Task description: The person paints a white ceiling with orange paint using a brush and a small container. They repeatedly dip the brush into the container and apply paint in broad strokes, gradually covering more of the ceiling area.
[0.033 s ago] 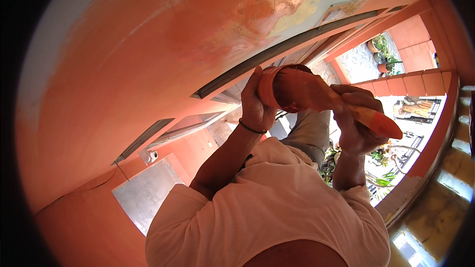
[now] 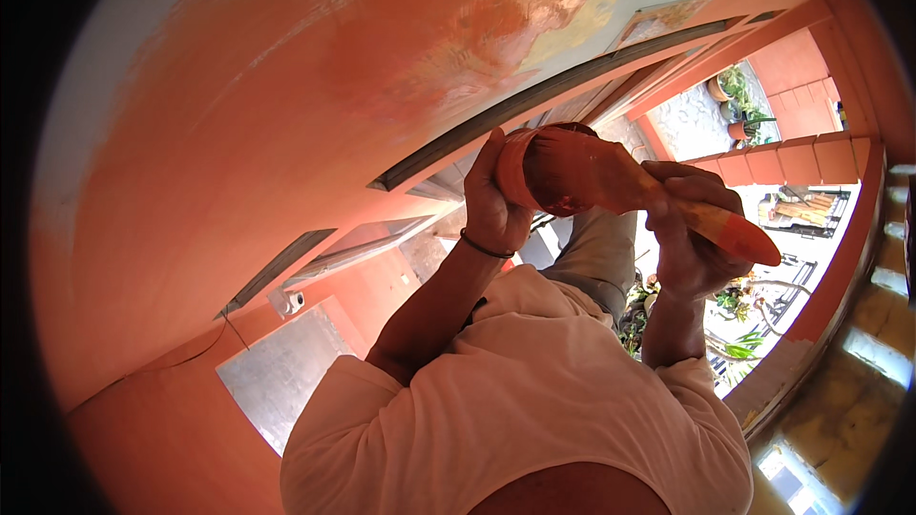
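In my left hand is a small round orange paint-smeared pot, held tilted with its dark mouth facing right. A wide paintbrush, its bristles coated in orange-red paint, lies over the mouth, the tip at or just inside it; I cannot tell how deep. My right hand is closed round the brush, whose yellowish handle with an orange end points down to the right. Behind them, the wall carries glossy orange strokes over pale and yellowish patches.
A dark recessed strip crosses the wall. A white camera is mounted near a grey panel. At the right are a tiled orange ledge, potted plants and greenery beside railings.
The brush and my right hand have shifted very slightly to the right. My left hand and the pot look almost unchanged.
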Available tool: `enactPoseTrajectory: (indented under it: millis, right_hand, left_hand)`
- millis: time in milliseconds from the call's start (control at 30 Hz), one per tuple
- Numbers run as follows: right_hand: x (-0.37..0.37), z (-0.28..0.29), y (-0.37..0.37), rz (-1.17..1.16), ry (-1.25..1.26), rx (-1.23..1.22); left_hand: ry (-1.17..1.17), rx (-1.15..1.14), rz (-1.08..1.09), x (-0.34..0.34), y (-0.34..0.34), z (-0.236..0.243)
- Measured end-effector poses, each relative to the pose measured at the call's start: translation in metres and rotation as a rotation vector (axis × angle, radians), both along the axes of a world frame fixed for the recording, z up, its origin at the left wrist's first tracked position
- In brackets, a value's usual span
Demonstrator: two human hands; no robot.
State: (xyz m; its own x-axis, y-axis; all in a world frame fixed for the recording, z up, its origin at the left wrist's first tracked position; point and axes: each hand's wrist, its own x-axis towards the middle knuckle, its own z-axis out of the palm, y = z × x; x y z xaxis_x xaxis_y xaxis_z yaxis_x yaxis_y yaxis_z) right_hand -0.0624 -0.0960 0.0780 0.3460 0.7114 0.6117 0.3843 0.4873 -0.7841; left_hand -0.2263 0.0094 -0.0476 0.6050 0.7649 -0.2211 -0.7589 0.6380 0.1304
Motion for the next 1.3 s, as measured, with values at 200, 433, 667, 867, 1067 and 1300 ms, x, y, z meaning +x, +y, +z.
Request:
enactPoseTrajectory:
  millis: [200,433,667,867,1067,1300]
  right_hand:
    - [0.009,-0.006,0.007,0.026,0.198,0.033]
    - [0.031,-0.020,0.008,0.153,0.248,-0.009]
    - [0.060,-0.018,0.010,0.332,0.079,-0.123]
    - [0.050,-0.023,0.017,0.373,0.286,0.032]
    - [0.025,-0.020,0.020,0.206,0.642,0.046]
    - [0.011,-0.029,0.022,0.125,0.922,-0.201]
  left_hand:
    - [-0.096,-0.011,-0.017,0.001,0.006,0.001]
    - [-0.071,0.025,-0.036,-0.003,0.006,-0.004]
    - [-0.105,0.039,-0.065,-0.009,0.001,0.016]
    - [-0.062,0.082,-0.073,-0.013,0.002,0.016]
    - [-0.020,0.024,-0.032,-0.011,0.002,0.018]
    - [-0.111,0.068,-0.072,-0.014,0.002,0.024]
